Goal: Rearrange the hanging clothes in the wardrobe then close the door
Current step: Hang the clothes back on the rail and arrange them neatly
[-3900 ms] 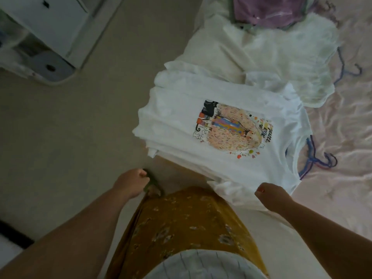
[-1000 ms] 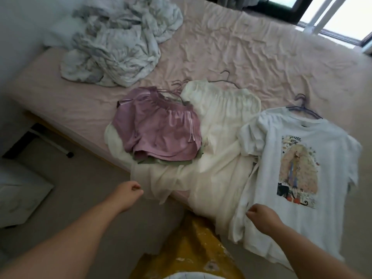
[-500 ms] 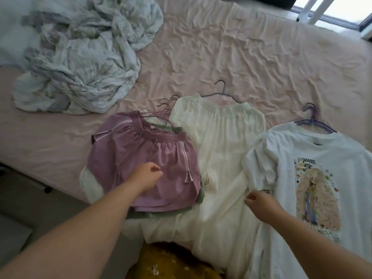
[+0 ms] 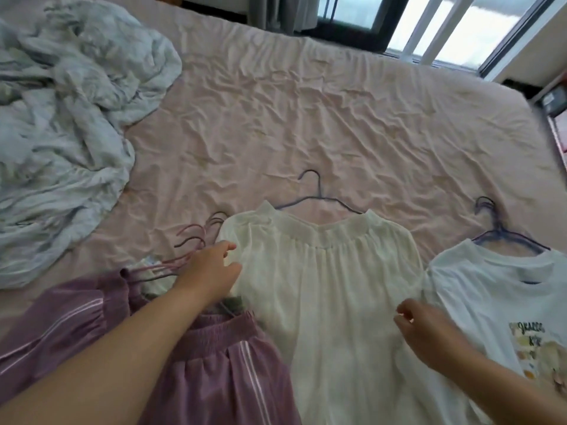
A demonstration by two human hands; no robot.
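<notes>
Three garments on hangers lie side by side on the pink bed (image 4: 306, 118). Purple shorts (image 4: 214, 363) lie at the lower left, with several pink hanger hooks (image 4: 196, 237) sticking out above them. A cream skirt (image 4: 322, 286) on a blue hanger (image 4: 317, 197) lies in the middle. A white printed T-shirt (image 4: 491, 302) on a blue hanger (image 4: 497, 231) lies at the right. My left hand (image 4: 211, 268) reaches over the shorts to the skirt's left edge, fingers apart, holding nothing. My right hand (image 4: 426, 329) hovers loosely curled over the skirt's right edge.
A crumpled pale blue sheet (image 4: 67, 124) is heaped on the bed's far left. Windows and a dark frame (image 4: 399, 19) run along the far side of the bed. Bare pink sheet stretches beyond the garments.
The view has moved closer over the bed. My left hand has gone forward from the purple shorts up to the hanger hooks and the skirt's left edge. My right hand stays by the skirt's right side.
</notes>
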